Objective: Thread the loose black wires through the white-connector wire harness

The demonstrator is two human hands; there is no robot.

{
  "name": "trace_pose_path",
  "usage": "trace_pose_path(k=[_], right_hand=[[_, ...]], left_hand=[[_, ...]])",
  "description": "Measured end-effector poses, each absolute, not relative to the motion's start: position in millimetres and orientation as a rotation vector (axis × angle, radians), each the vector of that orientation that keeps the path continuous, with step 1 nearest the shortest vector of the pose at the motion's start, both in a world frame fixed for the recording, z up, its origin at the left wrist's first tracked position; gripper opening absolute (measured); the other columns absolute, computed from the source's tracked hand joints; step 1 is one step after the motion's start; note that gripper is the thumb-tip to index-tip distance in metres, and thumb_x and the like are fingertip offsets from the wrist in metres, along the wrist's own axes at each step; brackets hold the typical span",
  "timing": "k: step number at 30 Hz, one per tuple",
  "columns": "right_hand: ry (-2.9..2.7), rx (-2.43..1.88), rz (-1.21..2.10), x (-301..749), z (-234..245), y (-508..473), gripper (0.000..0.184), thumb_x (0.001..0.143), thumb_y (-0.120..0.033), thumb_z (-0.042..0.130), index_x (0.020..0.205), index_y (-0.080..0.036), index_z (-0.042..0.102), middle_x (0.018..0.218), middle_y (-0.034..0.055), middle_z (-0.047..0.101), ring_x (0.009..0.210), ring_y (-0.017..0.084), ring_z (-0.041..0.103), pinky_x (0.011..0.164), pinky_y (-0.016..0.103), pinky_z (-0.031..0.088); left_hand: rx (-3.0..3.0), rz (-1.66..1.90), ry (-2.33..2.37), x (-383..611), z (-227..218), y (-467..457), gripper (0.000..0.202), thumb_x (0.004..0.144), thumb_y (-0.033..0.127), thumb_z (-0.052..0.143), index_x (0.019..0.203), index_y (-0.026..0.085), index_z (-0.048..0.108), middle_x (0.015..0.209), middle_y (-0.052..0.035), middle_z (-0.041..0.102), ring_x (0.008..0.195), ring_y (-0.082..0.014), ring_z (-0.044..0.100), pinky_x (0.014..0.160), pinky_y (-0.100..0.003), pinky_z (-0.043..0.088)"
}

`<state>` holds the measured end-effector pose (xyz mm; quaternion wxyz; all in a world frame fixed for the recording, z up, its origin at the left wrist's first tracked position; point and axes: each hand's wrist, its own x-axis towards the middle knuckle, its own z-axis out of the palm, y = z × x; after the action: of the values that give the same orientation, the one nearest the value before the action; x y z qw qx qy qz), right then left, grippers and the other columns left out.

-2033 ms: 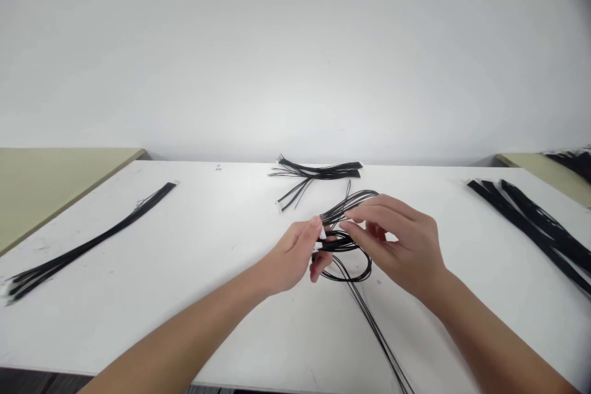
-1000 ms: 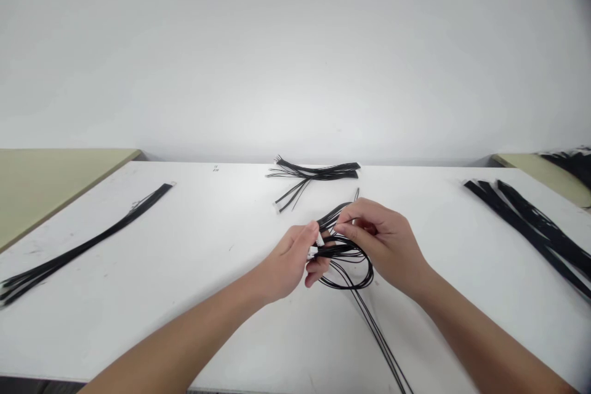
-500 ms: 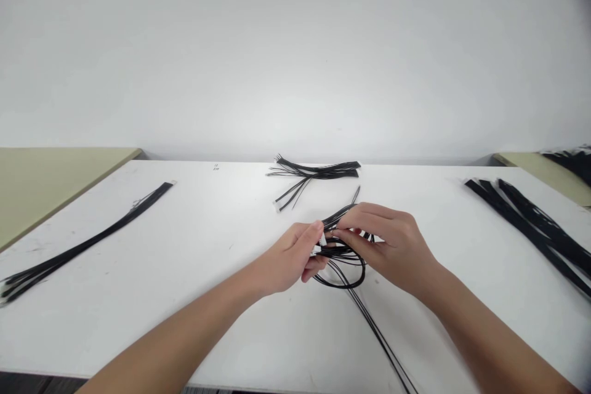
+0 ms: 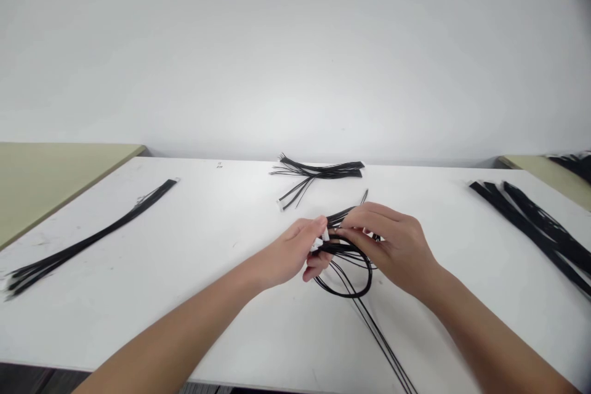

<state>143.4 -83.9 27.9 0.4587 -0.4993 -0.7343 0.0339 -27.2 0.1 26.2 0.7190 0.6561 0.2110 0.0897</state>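
The left hand (image 4: 289,255) is closed, its thumb pressed down over the small white plastic connectors (image 4: 316,245) at one end of a looped bundle of thin black wires (image 4: 370,271), its other fingers curled underneath. The right hand (image 4: 392,246) has its thumb and index fingertips pinched together on the wires just beside the connectors; which strand they hold is too small to tell. The bundle is between the two hands, above the white flat-topped table (image 4: 207,308), with a round loop hanging below the fingers and a few loose strands trailing down towards the near edge. Beyond the hands lies a crossed group of black cables with white ends (image 4: 330,171). A long, slim black cable bundle (image 4: 106,231) rests well apart on the left, and several thick, flat black cable bundles (image 4: 530,228) lie on the right
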Motion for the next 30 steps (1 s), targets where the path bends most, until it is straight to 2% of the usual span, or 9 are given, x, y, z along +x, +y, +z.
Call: trace_pose_path(k=[4, 7, 11, 14, 17, 20, 25, 30], right_hand=[[-1.381, -1.202, -0.060, 144, 30, -84, 0.012, 0.082, -0.012, 0.061, 0.091, -0.020, 0.062, 0.083, 0.0021, 0.062, 0.075, 0.013, 0.058, 0.066, 0.027, 0.049], [-1.028, -1.223, 0.003, 145, 26, -83, 0.014, 0.086, -0.017, 0.056, 0.098, -0.022, 0.060, 0.089, 0.0028, 0.060, 0.080, 0.014, 0.058, 0.073, 0.032, 0.051], [-1.164, -1.415, 0.202, 143, 17, -80, 0.010, 0.085, -0.020, 0.056, 0.094, -0.022, 0.061, 0.094, 0.0036, 0.061, 0.088, 0.017, 0.059, 0.081, 0.035, 0.052], [-1.072, -1.362, 0.315, 141, 15, -81, 0.015, 0.087, -0.024, 0.054, 0.102, -0.023, 0.058, 0.100, 0.0050, 0.061, 0.091, 0.018, 0.062, 0.085, 0.039, 0.052], [-0.873, -1.244, 0.343, 143, 15, -82, 0.012, 0.090, -0.026, 0.051, 0.100, -0.023, 0.055, 0.102, 0.0045, 0.060, 0.086, 0.016, 0.065, 0.084, 0.039, 0.054], [-1.102, -1.341, 0.323, 144, 14, -81, 0.007, 0.088, -0.023, 0.052, 0.089, -0.021, 0.059, 0.094, 0.0050, 0.063, 0.085, 0.018, 0.064, 0.081, 0.038, 0.053], [-1.622, -1.319, 0.045, 135, 8, -77, 0.020, 0.084, -0.016, 0.058, 0.103, -0.023, 0.062, 0.101, 0.0059, 0.067, 0.093, 0.020, 0.062, 0.080, 0.035, 0.051], [-1.659, -1.383, 0.030, 131, 8, -77, 0.007, 0.087, -0.016, 0.055, 0.085, -0.021, 0.060, 0.078, 0.0020, 0.064, 0.071, 0.015, 0.058, 0.062, 0.028, 0.048]], left_hand=[[1.069, 0.241, 0.488, -24, 24, 5, 0.054, 0.093, 0.052, 0.028, 0.054, 0.017, 0.040, 0.043, 0.0067, 0.026, 0.034, -0.0072, 0.033, 0.047, -0.024, 0.027], [0.861, 0.316, 0.491, -23, 26, 8, 0.053, 0.094, 0.051, 0.028, 0.057, 0.016, 0.041, 0.044, 0.0075, 0.027, 0.032, -0.0054, 0.032, 0.045, -0.022, 0.028], [0.668, 0.390, 0.464, -23, 30, 9, 0.049, 0.095, 0.047, 0.028, 0.065, 0.015, 0.048, 0.042, 0.0089, 0.028, 0.029, -0.0038, 0.029, 0.042, -0.020, 0.031], [0.577, 0.406, 0.436, -23, 31, 9, 0.047, 0.096, 0.047, 0.028, 0.068, 0.016, 0.050, 0.042, 0.0090, 0.029, 0.028, -0.0042, 0.029, 0.039, -0.019, 0.030], [0.535, 0.403, 0.404, -24, 31, 8, 0.046, 0.096, 0.046, 0.029, 0.068, 0.017, 0.049, 0.042, 0.0090, 0.029, 0.028, -0.0043, 0.030, 0.037, -0.019, 0.030], [0.520, 0.385, 0.383, -24, 30, 8, 0.046, 0.096, 0.047, 0.028, 0.068, 0.017, 0.049, 0.041, 0.0090, 0.029, 0.028, -0.0045, 0.030, 0.037, -0.019, 0.030], [0.514, 0.339, 0.366, -25, 27, 7, 0.047, 0.097, 0.047, 0.026, 0.069, 0.017, 0.051, 0.041, 0.0089, 0.030, 0.027, -0.0044, 0.032, 0.037, -0.018, 0.030], [0.533, 0.293, 0.363, -25, 24, 7, 0.048, 0.095, 0.050, 0.028, 0.071, 0.017, 0.053, 0.041, 0.0090, 0.033, 0.027, -0.0046, 0.034, 0.038, -0.018, 0.032]])
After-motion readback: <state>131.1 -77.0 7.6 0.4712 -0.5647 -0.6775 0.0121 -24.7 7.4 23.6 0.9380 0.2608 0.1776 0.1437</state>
